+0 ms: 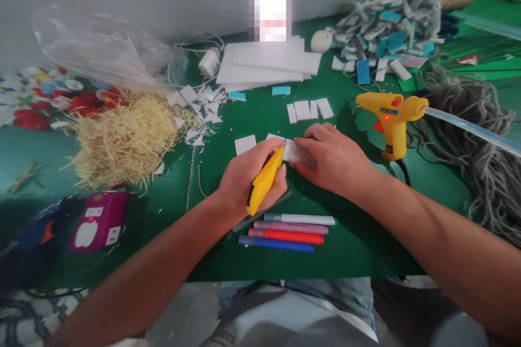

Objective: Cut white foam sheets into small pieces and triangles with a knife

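1. White piece is lying at the middle of the frame, and the right hand is holding it between thumb and fingers.
2. The left hand is gripping a yellow cutter, whose front end is pointing at the piece. The blade is hiding, so I cannot tell if it is touching.
3. For a neat cut, the right hand should be pressing the piece flat, with fingertips resting away from the blade's path. The left hand should be pushing gently.
4. Four pens are lying just below the hands.
5. Small white strips are lying above the right hand.
6. A yellow glue gun is resting at the right.
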### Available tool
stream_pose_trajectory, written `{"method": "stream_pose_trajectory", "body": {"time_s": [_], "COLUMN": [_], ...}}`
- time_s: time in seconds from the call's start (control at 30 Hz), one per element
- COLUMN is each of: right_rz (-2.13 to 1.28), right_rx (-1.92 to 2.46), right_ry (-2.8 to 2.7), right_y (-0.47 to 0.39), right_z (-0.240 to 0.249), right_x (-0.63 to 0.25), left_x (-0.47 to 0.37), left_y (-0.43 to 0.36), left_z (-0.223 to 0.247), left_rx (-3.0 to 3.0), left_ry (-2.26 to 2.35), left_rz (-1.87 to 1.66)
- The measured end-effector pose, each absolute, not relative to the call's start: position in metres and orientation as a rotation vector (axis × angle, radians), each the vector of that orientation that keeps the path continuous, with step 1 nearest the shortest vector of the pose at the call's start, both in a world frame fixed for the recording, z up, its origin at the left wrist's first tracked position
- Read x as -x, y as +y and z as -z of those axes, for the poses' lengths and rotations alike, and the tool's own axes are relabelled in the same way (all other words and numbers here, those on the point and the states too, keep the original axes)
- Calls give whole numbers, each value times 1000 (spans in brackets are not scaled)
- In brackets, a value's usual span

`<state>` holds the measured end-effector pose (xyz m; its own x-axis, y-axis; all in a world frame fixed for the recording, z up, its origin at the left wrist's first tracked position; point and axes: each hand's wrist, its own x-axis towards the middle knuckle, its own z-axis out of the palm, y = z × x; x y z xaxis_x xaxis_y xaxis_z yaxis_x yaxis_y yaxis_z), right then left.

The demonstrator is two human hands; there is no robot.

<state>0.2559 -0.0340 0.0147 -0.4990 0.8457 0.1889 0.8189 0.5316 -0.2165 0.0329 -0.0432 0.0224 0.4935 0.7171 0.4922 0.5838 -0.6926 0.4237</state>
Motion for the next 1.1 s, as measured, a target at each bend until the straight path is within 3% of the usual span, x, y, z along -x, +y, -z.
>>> {"method": "stream_pose_trajectory", "body": {"time_s": [0.83,1.1], "right_rz": [-106,-123], "right_rx": [1402,1484], "right_ry": [-2517,-2537], "right_y": [-36,-37], "right_z": [-16,-21], "right_x": [-254,-251], "left_x": [-23,-23], "left_y": [-45,-43], "left_z": [-33,-30], "left_rx": [-2747,-2707], "left_ry": [996,1004], "left_rz": [-957,-1169]}}
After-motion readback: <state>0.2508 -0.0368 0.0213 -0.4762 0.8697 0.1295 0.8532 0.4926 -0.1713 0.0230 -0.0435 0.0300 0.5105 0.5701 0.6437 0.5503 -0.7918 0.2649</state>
